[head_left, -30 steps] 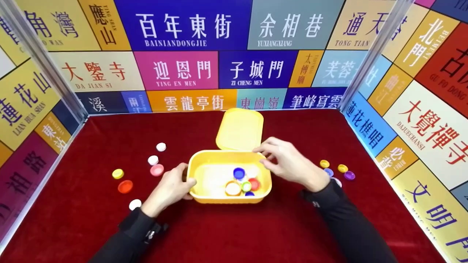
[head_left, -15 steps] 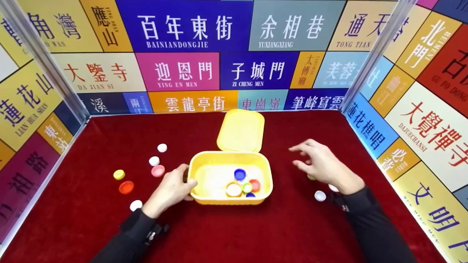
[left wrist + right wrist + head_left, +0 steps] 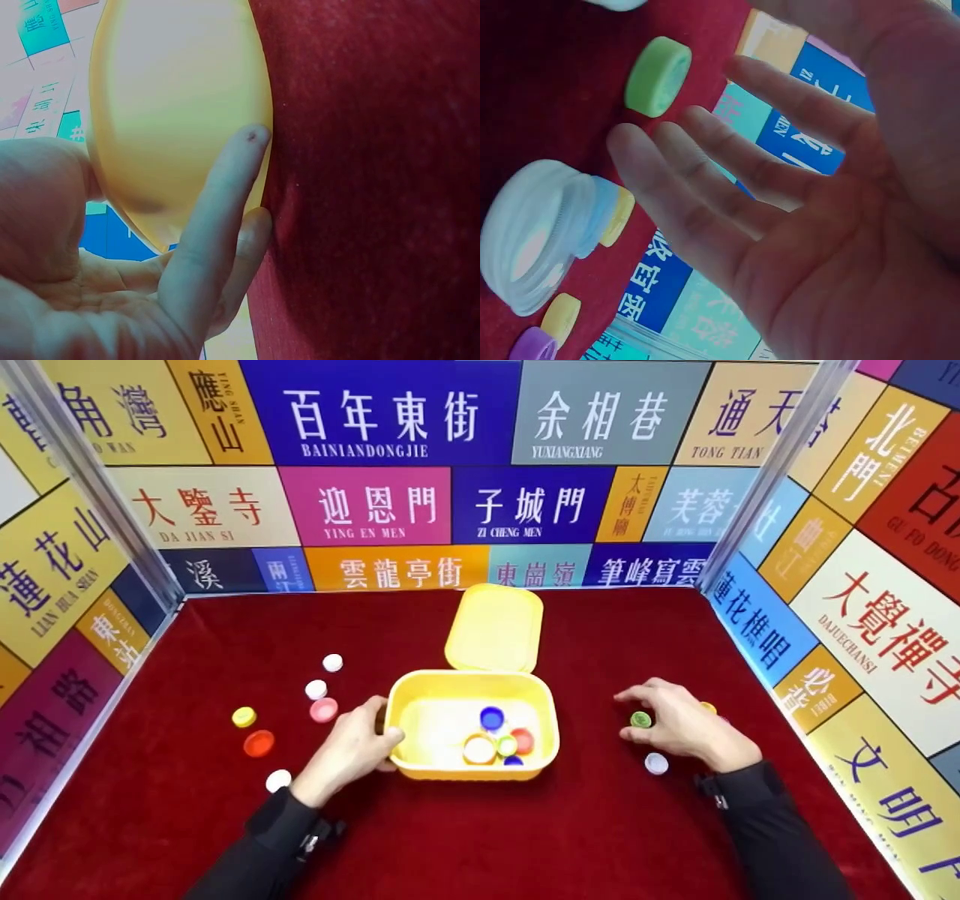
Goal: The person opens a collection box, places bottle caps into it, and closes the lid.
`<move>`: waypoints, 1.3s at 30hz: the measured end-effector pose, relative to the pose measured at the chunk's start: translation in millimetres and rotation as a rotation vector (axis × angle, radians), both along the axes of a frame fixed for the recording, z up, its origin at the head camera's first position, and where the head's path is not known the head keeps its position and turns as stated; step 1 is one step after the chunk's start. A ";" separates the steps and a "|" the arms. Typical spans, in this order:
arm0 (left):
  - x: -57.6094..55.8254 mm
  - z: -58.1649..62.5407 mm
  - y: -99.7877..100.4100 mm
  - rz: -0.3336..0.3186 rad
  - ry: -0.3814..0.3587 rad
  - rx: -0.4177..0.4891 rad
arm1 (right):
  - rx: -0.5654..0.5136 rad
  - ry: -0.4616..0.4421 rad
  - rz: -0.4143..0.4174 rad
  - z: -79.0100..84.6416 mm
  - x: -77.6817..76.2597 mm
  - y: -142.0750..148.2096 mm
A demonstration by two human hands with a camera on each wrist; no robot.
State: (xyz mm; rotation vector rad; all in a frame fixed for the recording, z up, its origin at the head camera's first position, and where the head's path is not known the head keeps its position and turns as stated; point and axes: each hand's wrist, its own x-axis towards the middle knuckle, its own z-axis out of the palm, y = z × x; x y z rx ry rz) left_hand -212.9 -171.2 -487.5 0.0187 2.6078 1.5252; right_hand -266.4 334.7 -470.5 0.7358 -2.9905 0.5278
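My left hand (image 3: 364, 739) grips the left end of a yellow plastic box (image 3: 465, 773), with the thumb over the rim. In the left wrist view its fingers lie along the outer wall of the box. Inside the box are several bottle caps: a blue cap (image 3: 492, 718), an orange-and-white cap (image 3: 478, 748), a small green one, a red one and another blue one partly hidden by the front wall. My right hand (image 3: 679, 720) hovers over the table right of the box, thumb and fingers spread around a green cap (image 3: 640, 719). The right wrist view shows that cap (image 3: 658, 76) just past the fingertips.
A yellow lid (image 3: 495, 626) lies behind the box. A white cap (image 3: 656, 763) sits near my right hand, which partly hides more caps. To the left lie a pink cap (image 3: 323, 709), a red cap (image 3: 259, 743), a yellow cap (image 3: 244, 717) and several white ones.
My right hand has moved away from the box's right rim, going right and then lower to the green cap. The left hand keeps its grip on the box.
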 end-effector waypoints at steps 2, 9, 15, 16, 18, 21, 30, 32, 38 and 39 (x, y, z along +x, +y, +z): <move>0.0 0.2 0.1 0.003 -0.001 -0.001 | 0.004 0.010 0.007 -1.9 0.2 0.0; 0.8 0.3 -0.5 0.004 -0.002 0.001 | 0.016 0.023 0.017 -5.6 0.5 -0.5; 1.4 1.1 -1.4 0.002 0.000 -0.005 | -0.010 0.004 0.026 -4.0 2.1 -3.9; 1.4 1.2 -1.3 0.001 -0.001 -0.005 | -0.014 -0.004 0.024 -3.8 2.2 -4.3; 1.1 1.5 -1.2 -0.003 -0.002 -0.003 | -0.019 -0.011 0.017 -3.8 2.4 -4.6; 0.8 1.9 -1.2 -0.009 0.001 -0.002 | -0.018 -0.012 0.009 -4.2 2.6 -4.2; 1.0 1.9 -0.6 -0.004 -0.002 0.010 | -0.010 0.026 0.038 -5.9 0.2 -2.9; 0.9 1.8 -0.4 -0.002 -0.002 0.010 | -0.008 0.027 0.042 -5.4 0.1 -3.5; 0.6 1.8 -0.1 -0.007 0.000 0.005 | -0.010 0.020 0.049 -1.0 1.6 -9.3; 0.5 1.9 0.0 -0.009 0.000 0.005 | -0.013 0.022 0.053 0.2 1.9 -11.0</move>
